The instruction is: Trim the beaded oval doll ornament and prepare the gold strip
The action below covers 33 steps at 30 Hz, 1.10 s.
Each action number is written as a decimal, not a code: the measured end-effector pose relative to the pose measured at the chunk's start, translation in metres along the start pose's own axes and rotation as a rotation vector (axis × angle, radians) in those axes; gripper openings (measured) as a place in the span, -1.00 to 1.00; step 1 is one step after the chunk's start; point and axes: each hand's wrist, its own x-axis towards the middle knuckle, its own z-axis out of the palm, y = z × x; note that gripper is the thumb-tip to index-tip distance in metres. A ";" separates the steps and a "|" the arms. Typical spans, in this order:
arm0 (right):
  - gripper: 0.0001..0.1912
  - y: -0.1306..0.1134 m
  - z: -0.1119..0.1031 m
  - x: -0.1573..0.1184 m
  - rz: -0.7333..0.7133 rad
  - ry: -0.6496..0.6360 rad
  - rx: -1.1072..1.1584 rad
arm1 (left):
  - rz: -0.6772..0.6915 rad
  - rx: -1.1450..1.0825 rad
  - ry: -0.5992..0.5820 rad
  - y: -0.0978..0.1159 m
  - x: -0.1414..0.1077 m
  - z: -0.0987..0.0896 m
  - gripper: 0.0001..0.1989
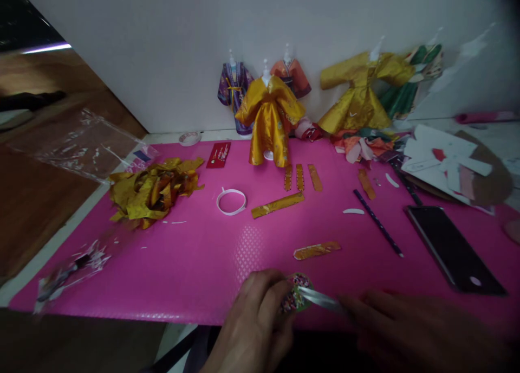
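My left hand [260,308] is closed at the table's front edge, fingers around a small round piece [300,281] speckled in many colours; whether it is a lid, a box or patterned stuff I cannot tell. From the right, my right hand [406,324], dark and blurred, grips silver tweezers [323,300], whose tip touches the speckled surface. Just beyond my hands lies a gold fabric strip [317,250] with a pointed, pale-edged end. Farther off are a longer gold strip [278,205] and several short gold strips [299,177].
A pink mat [203,270] covers the table. Gold scraps [154,191] and a white ring [231,202] lie left. Small figures in robes, one gold [270,118], stand by the wall. A dark pencil [377,224], phone [455,248] and white card pieces [442,161] are right.
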 end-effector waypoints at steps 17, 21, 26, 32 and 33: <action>-0.63 0.003 0.001 -0.002 -0.052 -0.080 0.008 | -0.002 0.005 0.002 0.005 0.004 0.000 -0.47; -0.63 0.001 -0.005 0.004 -0.028 0.015 -0.011 | -0.009 0.011 0.011 -0.001 0.004 0.003 -0.52; -0.60 0.004 -0.005 0.004 -0.006 -0.006 0.019 | -0.013 0.061 0.037 -0.012 0.007 0.007 -0.58; -0.59 0.009 -0.004 0.006 -0.003 -0.083 0.062 | 0.005 0.070 0.049 -0.013 0.013 0.012 -0.61; -0.59 0.010 -0.004 0.007 0.005 -0.093 0.061 | 0.004 0.063 0.040 -0.012 0.014 0.012 -0.61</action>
